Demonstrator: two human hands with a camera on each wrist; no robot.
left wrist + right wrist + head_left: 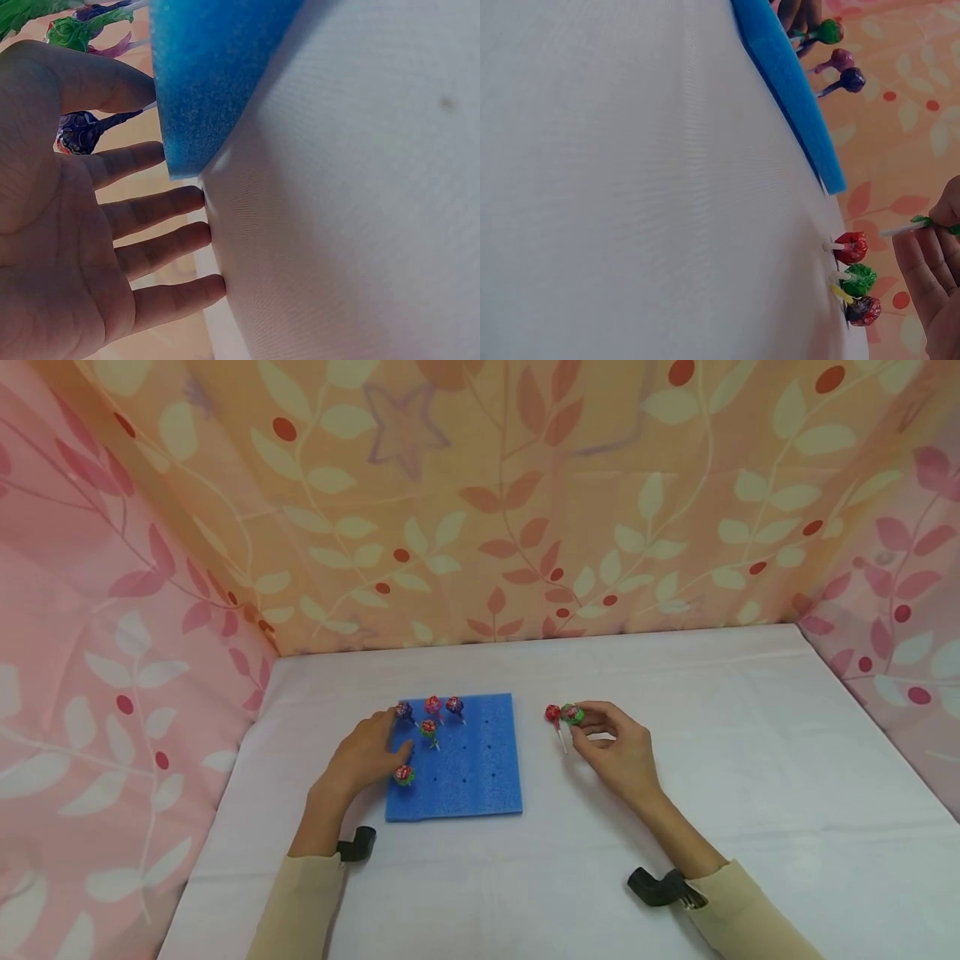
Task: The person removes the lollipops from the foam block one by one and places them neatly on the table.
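My right hand point(618, 752) pinches a green-wrapped lollipop point(572, 714), its white stick pointing away from the fingers in the right wrist view. Under and beyond that hand, a red lollipop point(851, 247), another green lollipop point(859, 280) and a dark lollipop point(865, 310) lie on the cloth. At the left side of a blue foam board point(480, 797), my left hand point(365, 752) rests with fingers spread, thumb over the top and fingertips along the edge. Several lollipops stand in the board, among them a pink one point(432, 704), a purple one point(454, 704) and a green-and-red one point(404, 774) near the left thumb.
Rows of small holes show in the board's right and front parts. A white cloth point(480, 893) covers the table. Patterned orange fabric point(465, 527) hangs behind it, with pink fabric at both sides. Each wrist carries a black camera mount.
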